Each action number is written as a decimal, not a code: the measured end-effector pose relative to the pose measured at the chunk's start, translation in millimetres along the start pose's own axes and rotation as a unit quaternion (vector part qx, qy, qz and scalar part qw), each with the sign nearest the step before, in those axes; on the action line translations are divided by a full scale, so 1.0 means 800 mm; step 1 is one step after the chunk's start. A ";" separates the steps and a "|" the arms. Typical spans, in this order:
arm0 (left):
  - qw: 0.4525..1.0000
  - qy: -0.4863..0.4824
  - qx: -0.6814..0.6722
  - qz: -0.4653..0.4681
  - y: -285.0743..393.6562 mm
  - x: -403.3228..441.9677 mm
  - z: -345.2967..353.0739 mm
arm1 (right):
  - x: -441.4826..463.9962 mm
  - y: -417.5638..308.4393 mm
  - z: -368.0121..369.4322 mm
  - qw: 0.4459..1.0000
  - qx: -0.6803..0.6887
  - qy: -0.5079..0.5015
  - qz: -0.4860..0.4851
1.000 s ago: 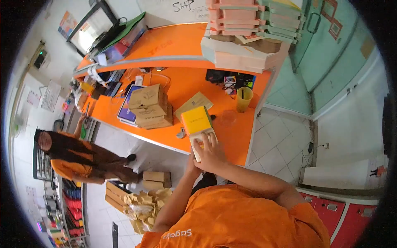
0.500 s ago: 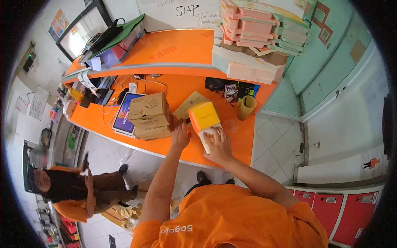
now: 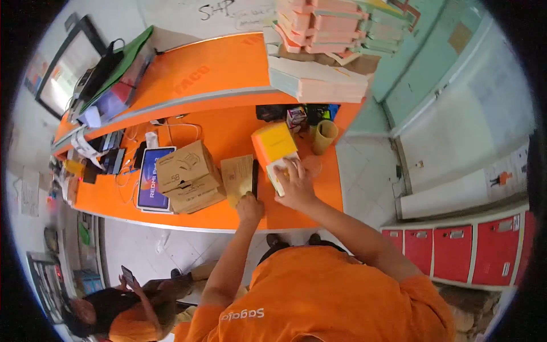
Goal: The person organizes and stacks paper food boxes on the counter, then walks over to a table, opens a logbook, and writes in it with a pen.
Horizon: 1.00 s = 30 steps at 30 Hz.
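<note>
My right hand (image 3: 294,183) grips the pale lower part of a yellow and white box (image 3: 275,142) that stands on the orange desk (image 3: 273,214). My left hand (image 3: 249,207) is closed at the lower edge of a flat brown packet (image 3: 236,175); a dark strip runs along the packet's right side, and my fingers are pressed together there. To the left of the packet sit brown cardboard boxes (image 3: 191,174), one on top of another. They partly cover a tablet box (image 3: 154,179) with a purple front.
A tan cup (image 3: 325,137) stands at the desk's right end. Stacked pink and green boxes (image 3: 325,28) rest on the upper shelf (image 3: 199,68). At the lower left, another person (image 3: 122,310) holds a phone (image 3: 128,276). Red lockers (image 3: 453,251) are at the right.
My left hand has left the yellow box and reached the packet, which has turned more upright. My right hand stays on the box. The view has shifted, and the other person now holds up a phone.
</note>
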State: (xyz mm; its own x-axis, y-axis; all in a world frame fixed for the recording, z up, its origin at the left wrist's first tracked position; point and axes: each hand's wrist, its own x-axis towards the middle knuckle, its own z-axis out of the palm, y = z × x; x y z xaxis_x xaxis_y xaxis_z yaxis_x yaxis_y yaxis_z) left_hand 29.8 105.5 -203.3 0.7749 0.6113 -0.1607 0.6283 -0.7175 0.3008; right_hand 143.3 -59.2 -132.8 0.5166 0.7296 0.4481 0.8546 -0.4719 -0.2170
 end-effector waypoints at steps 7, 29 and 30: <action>0.964 -0.027 -0.266 0.002 -0.045 0.025 -0.012 | 0.043 -0.010 -0.027 0.999 0.003 -0.032 0.025; 0.823 -0.107 -0.551 0.087 0.181 -0.334 -0.039 | -0.309 -0.036 -0.234 0.737 0.575 -0.212 0.286; 0.849 -0.157 -0.489 0.125 0.201 -0.349 -0.030 | -0.357 -0.024 -0.210 0.761 0.567 -0.158 0.273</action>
State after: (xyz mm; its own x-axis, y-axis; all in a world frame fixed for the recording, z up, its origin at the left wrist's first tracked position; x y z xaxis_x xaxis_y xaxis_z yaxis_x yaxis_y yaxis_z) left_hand -87.0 -172.8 -87.8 0.9521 0.2513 -0.1744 0.2041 -0.0969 0.9741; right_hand -30.0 -341.7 -111.3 0.6452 0.7452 -0.1687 -0.0875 -0.1473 -0.9852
